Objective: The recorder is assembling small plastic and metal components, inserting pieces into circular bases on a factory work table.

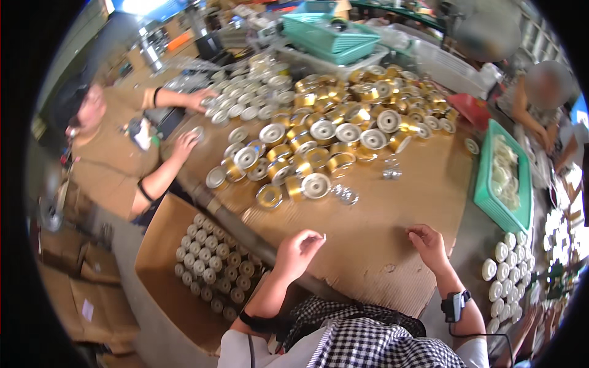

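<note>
Near the front edge of the cardboard-covered table (374,233), my left hand (294,256) is closed in a pinch on a small white piece (324,237), too small to name. My right hand (431,248) hovers over the table's right side, fingers loosely bent and parted, with nothing visible in them. Beyond my hands lies a small cluster of clear, shiny pieces (345,194), with another clear cluster (391,169) farther right. Behind these spreads a heap of gold round caps (316,185) with white, ring-shaped faces.
A cardboard box (153,257) with rows of white round parts stands left of me. At the far left, a co-worker (113,153) reaches toward white caps (245,98). A green basket (485,184) of pale parts is at right; more green baskets (331,40) stand behind.
</note>
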A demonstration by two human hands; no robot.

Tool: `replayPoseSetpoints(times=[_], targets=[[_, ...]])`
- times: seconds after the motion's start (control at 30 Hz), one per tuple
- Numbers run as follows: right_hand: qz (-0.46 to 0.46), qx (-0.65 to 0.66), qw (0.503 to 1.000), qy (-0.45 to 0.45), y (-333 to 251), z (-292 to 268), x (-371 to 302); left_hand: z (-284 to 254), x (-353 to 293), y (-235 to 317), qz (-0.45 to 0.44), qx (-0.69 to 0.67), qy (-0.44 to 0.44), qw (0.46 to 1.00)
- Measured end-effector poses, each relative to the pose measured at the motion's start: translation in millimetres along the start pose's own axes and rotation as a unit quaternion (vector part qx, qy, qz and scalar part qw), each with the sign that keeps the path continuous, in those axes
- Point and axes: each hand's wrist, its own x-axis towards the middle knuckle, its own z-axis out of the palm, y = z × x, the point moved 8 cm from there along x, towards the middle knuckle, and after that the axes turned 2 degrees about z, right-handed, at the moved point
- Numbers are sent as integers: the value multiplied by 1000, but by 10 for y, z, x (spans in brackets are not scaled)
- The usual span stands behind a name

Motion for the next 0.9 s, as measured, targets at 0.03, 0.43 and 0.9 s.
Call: replayPoseSetpoints(times=[0.03, 0.43, 0.9], targets=[[-45, -57, 997, 38, -113, 15, 9, -81, -32, 25, -4, 3, 11, 1000], [-267, -186, 937, 128, -543, 77, -167, -556, -627, -119, -191, -97, -72, 974], [-273, -194, 931, 145, -436, 16, -223, 794, 67, 77, -266, -362, -203, 870]])
